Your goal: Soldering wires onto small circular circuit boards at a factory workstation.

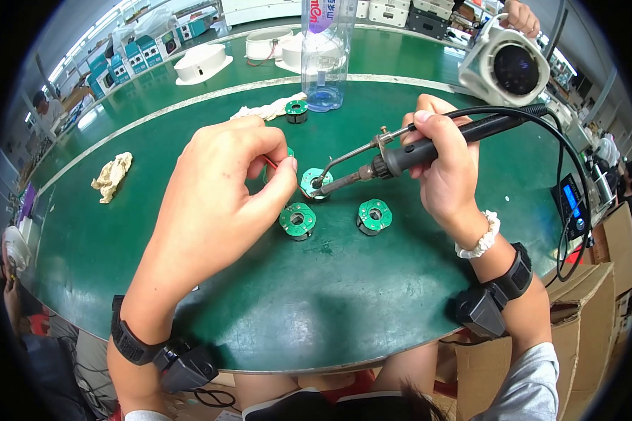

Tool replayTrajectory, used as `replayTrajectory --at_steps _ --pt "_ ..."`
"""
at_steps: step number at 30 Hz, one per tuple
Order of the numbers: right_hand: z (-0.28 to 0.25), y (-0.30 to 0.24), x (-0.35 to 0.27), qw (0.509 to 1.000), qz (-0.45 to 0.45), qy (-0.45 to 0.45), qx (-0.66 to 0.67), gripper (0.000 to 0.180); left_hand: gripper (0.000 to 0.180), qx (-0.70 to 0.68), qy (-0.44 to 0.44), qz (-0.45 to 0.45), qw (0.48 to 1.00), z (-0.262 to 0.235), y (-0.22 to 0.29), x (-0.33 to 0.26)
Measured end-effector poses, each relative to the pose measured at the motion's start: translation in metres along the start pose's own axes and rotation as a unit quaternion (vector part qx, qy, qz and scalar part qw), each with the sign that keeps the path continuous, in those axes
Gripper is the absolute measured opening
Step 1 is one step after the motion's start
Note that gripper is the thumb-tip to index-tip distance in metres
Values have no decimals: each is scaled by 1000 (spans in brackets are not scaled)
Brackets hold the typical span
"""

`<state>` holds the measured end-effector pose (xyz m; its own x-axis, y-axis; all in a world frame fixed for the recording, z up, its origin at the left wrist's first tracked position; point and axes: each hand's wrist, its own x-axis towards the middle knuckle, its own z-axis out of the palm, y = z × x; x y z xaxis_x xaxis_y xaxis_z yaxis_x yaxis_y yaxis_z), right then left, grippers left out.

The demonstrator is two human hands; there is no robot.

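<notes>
There, near the middle of the green desk (316, 295), the left hand (228, 182) was curled with thumb and forefinger pinched on a thin red wire (270, 163), held just beside a round green circuit board (316, 182). The right hand (442, 168) was wrapped tight around the black grip of a soldering iron (400, 158), whose metal tip came down onto that same board. A black cable (558, 151) ran from the iron's rear end in a loop toward the desk's right edge, where a small box with a blue display (572, 203) stood.

Two more round green boards lay closer to the near edge: one (298, 220) just below the left hand's fingers, another (374, 216) to its right, the two apart from each other. A fourth board (296, 111) sat toward the far edge, beside a crumpled white cloth (268, 110) and a clear plastic bottle (324, 56). A yellowish rag (112, 177) lay well apart toward the left edge. At the far right corner a white round lamp housing (505, 67) was held by another person's hand (523, 15).
</notes>
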<state>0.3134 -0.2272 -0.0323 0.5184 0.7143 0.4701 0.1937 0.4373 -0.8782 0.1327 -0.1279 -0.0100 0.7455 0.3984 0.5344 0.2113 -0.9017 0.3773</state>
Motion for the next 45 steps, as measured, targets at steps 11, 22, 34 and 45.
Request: replayTrajectory --at_steps 11,22,34,45 --pt "-2 1 2 998 -25 45 19 27 12 6 -17 0 1000 -1 1 0" --pt "-6 5 0 998 -2 51 22 25 15 -1 18 -3 1000 -1 17 4" --pt "-7 2 1 997 0 52 57 27 15 23 12 0 1000 -5 21 -1" --pt "-9 2 1 998 -2 41 44 27 15 26 21 17 999 -5 18 -1"
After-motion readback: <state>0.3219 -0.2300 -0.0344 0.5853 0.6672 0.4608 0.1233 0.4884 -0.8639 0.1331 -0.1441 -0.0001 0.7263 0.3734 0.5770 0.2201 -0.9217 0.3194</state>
